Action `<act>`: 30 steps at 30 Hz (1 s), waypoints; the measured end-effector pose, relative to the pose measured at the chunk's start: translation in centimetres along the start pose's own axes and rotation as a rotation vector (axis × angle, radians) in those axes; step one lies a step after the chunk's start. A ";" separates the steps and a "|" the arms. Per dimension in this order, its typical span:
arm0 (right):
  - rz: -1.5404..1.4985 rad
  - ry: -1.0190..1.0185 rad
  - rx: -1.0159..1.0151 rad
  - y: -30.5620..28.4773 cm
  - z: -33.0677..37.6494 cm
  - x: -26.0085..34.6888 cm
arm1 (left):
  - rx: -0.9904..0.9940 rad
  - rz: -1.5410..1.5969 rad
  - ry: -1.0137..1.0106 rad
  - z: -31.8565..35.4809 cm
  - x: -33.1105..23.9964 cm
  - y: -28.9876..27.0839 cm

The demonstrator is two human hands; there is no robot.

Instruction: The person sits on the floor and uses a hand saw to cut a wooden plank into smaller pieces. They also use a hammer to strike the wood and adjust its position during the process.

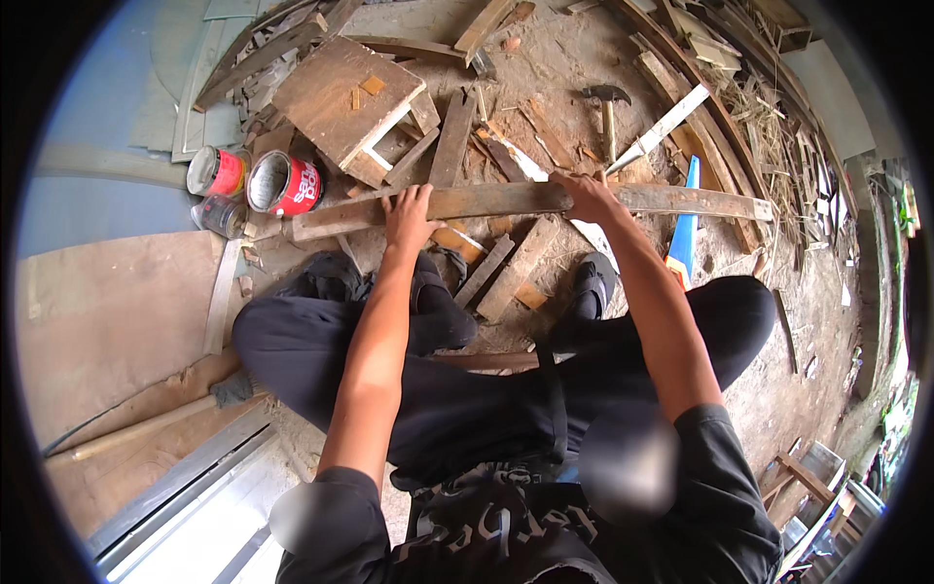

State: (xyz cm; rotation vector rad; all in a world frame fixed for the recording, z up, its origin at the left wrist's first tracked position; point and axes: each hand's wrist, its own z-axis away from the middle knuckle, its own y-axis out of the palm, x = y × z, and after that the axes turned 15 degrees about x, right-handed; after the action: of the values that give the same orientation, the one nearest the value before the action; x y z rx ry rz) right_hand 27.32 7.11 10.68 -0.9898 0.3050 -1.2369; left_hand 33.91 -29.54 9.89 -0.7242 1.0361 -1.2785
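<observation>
A long, worn wooden plank lies crosswise in front of me, above the littered ground. My left hand is closed over it left of the middle, fingers over the far edge. Right of the middle, my right hand grips the same plank, its fingers curled over the top. A claw hammer rests on the ground beyond my right hand. Near the plank's right part lies a blue tapered blade with an orange end, which looks like a handsaw. Between my feet are short wood offcuts.
A small wooden stool-like piece stands at the far left. Beside it are a red paint can and a smaller red can. Long boards and splinters pile up at the far right. A plywood sheet lies at left.
</observation>
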 end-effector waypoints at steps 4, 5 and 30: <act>-0.005 -0.035 0.049 -1.2 -3.4 -0.9 | -0.069 0.006 -0.024 -1.5 0.6 -0.4; 0.057 0.001 0.041 -1.5 -4.1 -0.3 | -0.084 0.014 -0.043 -1.7 1.0 -0.4; -0.432 0.788 -0.463 8.6 -0.2 -2.6 | -0.336 0.067 0.036 -10.3 -0.4 4.2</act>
State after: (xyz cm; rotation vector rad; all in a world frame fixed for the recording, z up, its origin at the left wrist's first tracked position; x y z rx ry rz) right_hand 31.86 9.30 3.21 -0.9378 1.0711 -1.9887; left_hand 26.26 -27.29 2.19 -0.9139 1.3119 -1.0740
